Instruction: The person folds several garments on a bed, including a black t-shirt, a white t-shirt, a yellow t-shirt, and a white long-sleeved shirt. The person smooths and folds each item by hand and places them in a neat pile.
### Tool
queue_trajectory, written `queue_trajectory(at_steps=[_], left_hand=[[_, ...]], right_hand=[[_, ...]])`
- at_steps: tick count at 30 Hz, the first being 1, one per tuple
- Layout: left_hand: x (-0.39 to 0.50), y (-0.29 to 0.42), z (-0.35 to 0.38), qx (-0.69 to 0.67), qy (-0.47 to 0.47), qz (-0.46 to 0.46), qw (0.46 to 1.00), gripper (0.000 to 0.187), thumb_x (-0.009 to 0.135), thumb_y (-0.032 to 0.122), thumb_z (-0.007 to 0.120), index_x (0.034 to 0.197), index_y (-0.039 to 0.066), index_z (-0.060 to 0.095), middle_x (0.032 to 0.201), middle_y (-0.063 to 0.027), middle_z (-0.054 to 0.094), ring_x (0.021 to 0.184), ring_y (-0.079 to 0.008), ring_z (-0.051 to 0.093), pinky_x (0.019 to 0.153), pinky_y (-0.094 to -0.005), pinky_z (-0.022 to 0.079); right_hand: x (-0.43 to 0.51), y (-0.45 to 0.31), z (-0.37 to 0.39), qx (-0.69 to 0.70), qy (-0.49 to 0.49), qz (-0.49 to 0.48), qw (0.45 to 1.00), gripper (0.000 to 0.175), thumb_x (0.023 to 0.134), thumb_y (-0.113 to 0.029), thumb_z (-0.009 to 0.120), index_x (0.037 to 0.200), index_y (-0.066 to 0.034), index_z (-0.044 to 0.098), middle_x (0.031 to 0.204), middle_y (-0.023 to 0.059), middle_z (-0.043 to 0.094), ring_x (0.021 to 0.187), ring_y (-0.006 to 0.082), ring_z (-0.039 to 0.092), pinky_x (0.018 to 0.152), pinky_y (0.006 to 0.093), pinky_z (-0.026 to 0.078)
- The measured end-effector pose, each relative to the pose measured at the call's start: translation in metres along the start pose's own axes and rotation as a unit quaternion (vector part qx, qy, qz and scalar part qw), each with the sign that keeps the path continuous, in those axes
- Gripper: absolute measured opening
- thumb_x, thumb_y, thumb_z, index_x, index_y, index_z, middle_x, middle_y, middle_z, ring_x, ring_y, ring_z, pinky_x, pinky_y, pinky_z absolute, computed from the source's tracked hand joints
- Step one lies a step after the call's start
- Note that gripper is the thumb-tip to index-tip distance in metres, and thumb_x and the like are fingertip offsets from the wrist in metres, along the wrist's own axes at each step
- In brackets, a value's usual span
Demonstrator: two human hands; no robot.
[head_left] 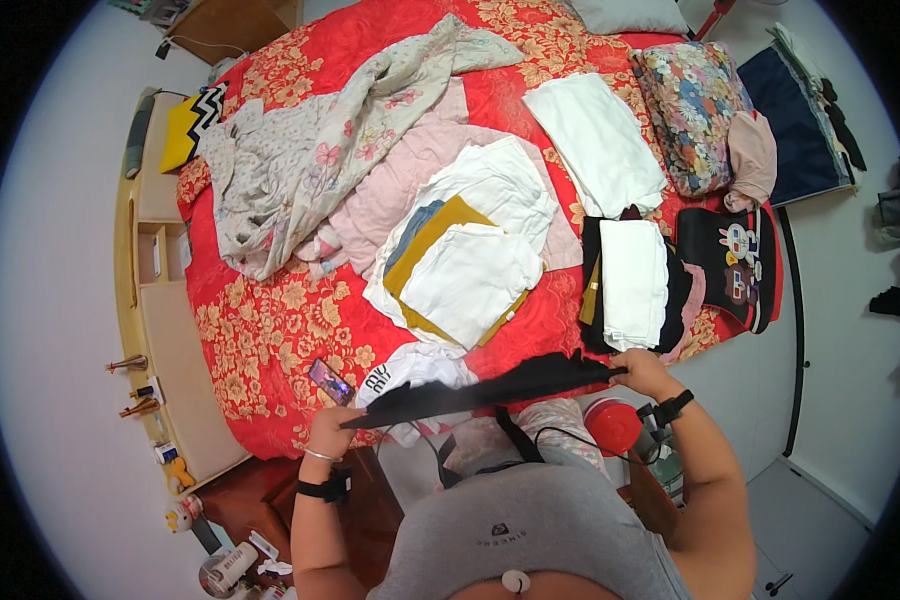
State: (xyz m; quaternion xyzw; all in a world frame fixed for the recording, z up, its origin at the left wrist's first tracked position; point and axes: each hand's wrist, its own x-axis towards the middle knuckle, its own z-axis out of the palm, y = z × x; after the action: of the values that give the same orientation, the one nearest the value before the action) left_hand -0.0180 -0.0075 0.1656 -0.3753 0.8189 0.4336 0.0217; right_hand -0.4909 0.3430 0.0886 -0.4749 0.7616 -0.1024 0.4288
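A black cloth garment is stretched sideways in front of my body, over the near edge of the bed. One end is pinched in my left hand, and my right hand grips the other end, just below a stack of folded clothes. Partly behind the black garment lies a crumpled white garment with black lettering. Beyond it, a pile holds a folded white garment on top of mustard cloth. To the right, a narrow folded white garment rests on black clothes.
A smartphone lies on the red floral bedspread near my left hand. Farther back are a rumpled floral quilt, folded white cloth, a flowered pillow and a black cartoon-printed bag. A beige headboard borders the left side.
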Motion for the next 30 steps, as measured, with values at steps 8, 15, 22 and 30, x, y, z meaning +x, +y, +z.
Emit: queue_trajectory(at_steps=[8,15,22,30], left_hand=[[0.054,-0.016,-0.058,-0.22,-0.126,-0.186,0.949,0.033,0.073,-0.005,0.061,0.104,-0.003,0.071,0.088,-0.0056,0.071,0.083,-0.0146,0.066,0.076,-0.028,0.051],[0.212,-0.084,-0.019,-0.27,-0.024,-0.192,0.943,0.028,0.088,0.012,0.064,0.111,-0.003,0.067,0.096,-0.0072,0.069,0.084,-0.0167,0.063,0.079,-0.029,0.05],[0.305,-0.142,0.041,-0.317,0.123,-0.281,0.898,0.026,0.09,0.013,0.065,0.11,-0.004,0.066,0.094,-0.0099,0.07,0.079,-0.019,0.063,0.075,-0.0322,0.049],[0.3,-0.127,0.034,-0.146,0.165,-0.168,0.961,0.03,0.091,0.021,0.065,0.106,-0.006,0.066,0.091,-0.0147,0.071,0.08,-0.023,0.065,0.078,-0.0332,0.049]], right_hand=[[0.027,0.017,-0.055,0.475,-0.059,0.162,0.863,0.034,0.082,-0.011,0.074,0.112,0.0034,0.067,0.094,0.0011,0.069,0.085,0.0099,0.061,0.082,0.0266,0.048],[0.183,0.046,-0.044,0.389,0.13,0.125,0.903,0.033,0.087,-0.019,0.069,0.11,0.0041,0.066,0.091,0.0055,0.069,0.084,0.0177,0.063,0.078,0.0316,0.048],[0.285,0.068,-0.019,0.3,0.174,0.252,0.903,0.026,0.088,-0.017,0.068,0.11,-0.0038,0.067,0.084,0.0044,0.062,0.07,0.0162,0.053,0.067,0.033,0.049],[0.285,0.061,-0.015,0.492,0.196,0.265,0.806,0.026,0.092,-0.021,0.064,0.11,-0.0018,0.065,0.101,0.0091,0.066,0.09,0.0232,0.064,0.072,0.0365,0.054]])
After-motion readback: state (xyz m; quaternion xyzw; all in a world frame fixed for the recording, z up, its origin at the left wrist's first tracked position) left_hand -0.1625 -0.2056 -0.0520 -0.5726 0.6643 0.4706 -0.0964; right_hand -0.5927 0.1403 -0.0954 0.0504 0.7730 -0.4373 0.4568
